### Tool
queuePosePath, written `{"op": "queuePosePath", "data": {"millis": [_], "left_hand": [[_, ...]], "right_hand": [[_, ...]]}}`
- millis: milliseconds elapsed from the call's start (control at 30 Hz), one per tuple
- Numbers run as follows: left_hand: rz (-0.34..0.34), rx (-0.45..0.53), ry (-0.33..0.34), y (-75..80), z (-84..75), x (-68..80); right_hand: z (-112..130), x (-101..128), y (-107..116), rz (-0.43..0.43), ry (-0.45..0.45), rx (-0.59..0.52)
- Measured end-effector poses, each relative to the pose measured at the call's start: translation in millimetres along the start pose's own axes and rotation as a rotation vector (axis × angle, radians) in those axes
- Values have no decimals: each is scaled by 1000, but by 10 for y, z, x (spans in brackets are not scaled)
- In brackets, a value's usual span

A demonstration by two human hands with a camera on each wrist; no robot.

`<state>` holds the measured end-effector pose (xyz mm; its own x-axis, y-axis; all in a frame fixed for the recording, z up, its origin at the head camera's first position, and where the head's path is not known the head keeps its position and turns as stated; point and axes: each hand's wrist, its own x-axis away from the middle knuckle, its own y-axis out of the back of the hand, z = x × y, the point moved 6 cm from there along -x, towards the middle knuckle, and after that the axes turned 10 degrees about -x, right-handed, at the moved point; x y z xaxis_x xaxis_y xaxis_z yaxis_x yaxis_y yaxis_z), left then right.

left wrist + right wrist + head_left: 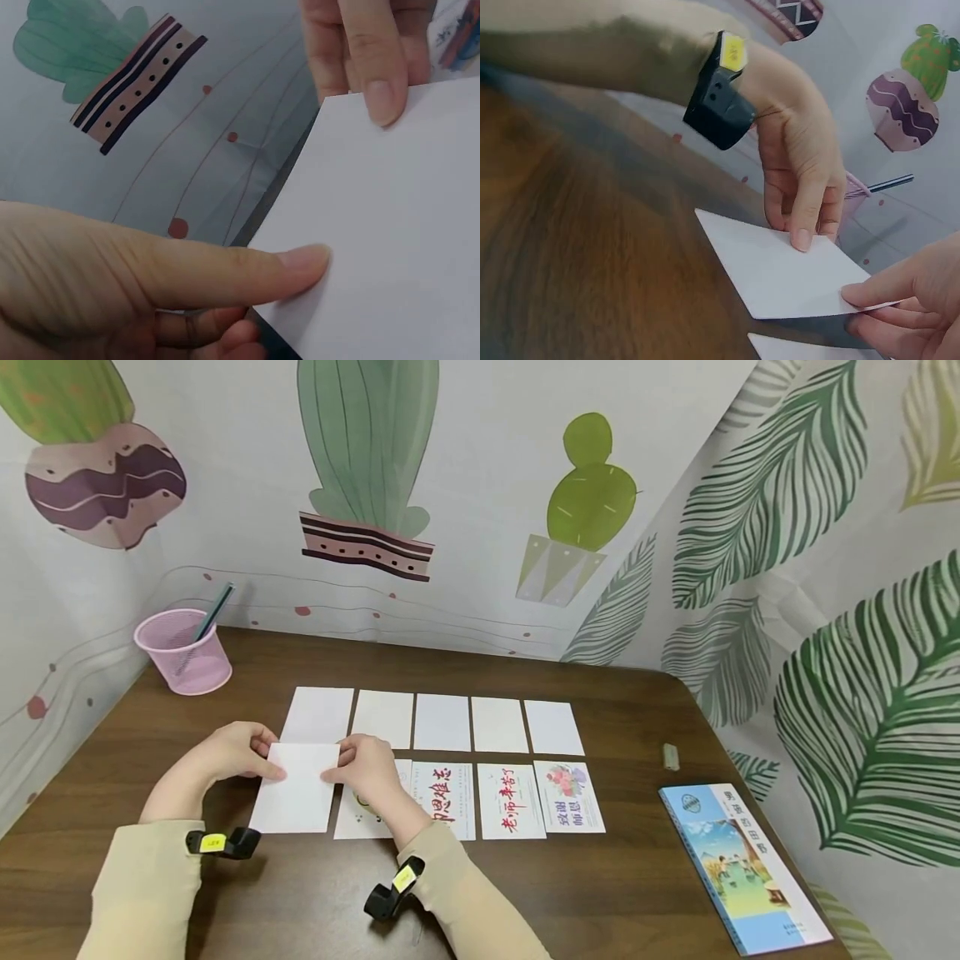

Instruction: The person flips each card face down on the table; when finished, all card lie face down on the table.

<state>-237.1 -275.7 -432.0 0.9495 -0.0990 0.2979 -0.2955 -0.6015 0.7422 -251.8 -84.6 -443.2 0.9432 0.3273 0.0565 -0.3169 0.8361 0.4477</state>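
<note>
Between my two hands is a blank white card (295, 793), held up at its far corners. My left hand (236, 752) pinches the left corner, thumb on top and the other fingers beneath. The right hand (369, 768) grips the right corner the same way, as the right wrist view shows with the card (784, 274). Behind it lies a row of blank white cards, the leftmost a blank card (318, 714). To the right, a card with red lettering (450, 806) and another printed card (367, 818) are partly covered by my right hand and forearm.
Further right lie a red-lettered card (512, 802) and a flowered card (570, 797). A pink mesh pen cup (187, 652) with a pen stands at the back left. An eraser-like small block (671, 757) and a blue-covered book (742, 868) lie on the table's right side.
</note>
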Motion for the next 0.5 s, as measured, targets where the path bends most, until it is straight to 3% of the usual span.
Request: {"op": "queuePosePath", "data": {"millis": [233,500], "left_hand": [[-3,-65,66,-17,-24,5],[-6,-155,117,-26,-46,20]], "right_hand": [[43,22,-2,-44,60,138],[28,29,-18,-41,63,260]]}}
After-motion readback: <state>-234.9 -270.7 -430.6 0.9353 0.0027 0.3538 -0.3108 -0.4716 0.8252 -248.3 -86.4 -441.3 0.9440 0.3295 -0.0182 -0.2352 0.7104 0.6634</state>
